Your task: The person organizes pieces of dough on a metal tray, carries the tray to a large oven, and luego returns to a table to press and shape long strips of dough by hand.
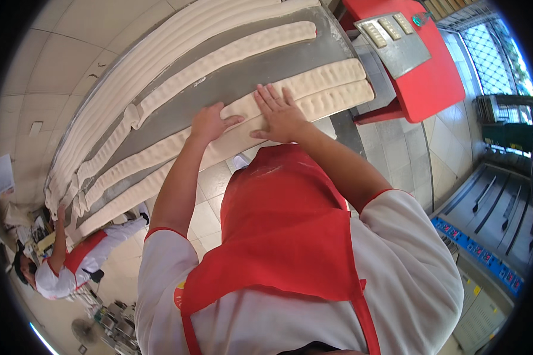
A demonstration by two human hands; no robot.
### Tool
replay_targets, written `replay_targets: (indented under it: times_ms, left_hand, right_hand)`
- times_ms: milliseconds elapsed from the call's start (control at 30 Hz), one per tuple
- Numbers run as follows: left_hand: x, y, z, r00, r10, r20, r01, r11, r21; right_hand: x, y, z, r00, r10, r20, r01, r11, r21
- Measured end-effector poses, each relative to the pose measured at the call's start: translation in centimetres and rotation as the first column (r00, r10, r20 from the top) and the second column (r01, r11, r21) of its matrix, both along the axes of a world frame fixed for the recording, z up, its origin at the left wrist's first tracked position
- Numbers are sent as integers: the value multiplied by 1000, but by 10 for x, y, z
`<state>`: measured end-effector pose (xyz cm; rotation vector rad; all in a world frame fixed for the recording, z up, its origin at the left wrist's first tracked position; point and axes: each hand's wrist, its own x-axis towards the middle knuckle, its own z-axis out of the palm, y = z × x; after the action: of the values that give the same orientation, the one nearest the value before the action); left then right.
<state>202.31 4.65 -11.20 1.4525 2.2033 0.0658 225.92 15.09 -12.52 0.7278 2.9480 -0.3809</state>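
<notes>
Long pale dough strips lie along a grey metal table (243,74) in front of me. My right hand (278,115) rests on the two nearest ones, a front strip (340,99) and the dimpled strip (326,78) just behind it. Its fingers are stretched out, with the thumb spread to the left. On the same dough, to the left, is my left hand (210,122); its thumb points right, apart from the fingers, which are partly hidden. Neither hand grips anything. Farther back lies another dimpled strip (237,54), folded over at its left part.
More dough rolls (160,44) line the table's far edge. At its left end a co-worker (71,260) reaches toward the dough. A red table (435,83) holding a metal tray (394,44) stands right. Equipment with a blue control panel (479,254) is at lower right.
</notes>
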Motion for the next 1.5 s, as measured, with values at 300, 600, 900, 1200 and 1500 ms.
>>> replay_targets:
  times_ms: [300, 600, 900, 1200, 1500]
  left_hand:
    - [-52, -44, -4, 991, -121, 65, 116, 991, 71]
    - [-83, -75, -5, 992, -84, 90, 74, 991, 112]
    - [-196, -183, -2, 991, -111, 76, 103, 989, 109]
    - [-182, -197, -7, 990, 114, -89, -109, 992, 60]
    - [-152, -170, -14, 985, 166, 40, -169, 980, 102]
  right_hand:
    - [-45, -44, 1, 977, -104, 185, 110, 994, -24]
    - [-85, -87, 0, 976, -118, 185, 115, 993, 30]
    - [-95, -107, -16, 989, -134, 60, 131, 990, 44]
    - [-101, -106, -14, 993, -104, 58, 102, 994, 39]
    - [-127, -125, 6, 972, -113, 208, 123, 992, -38]
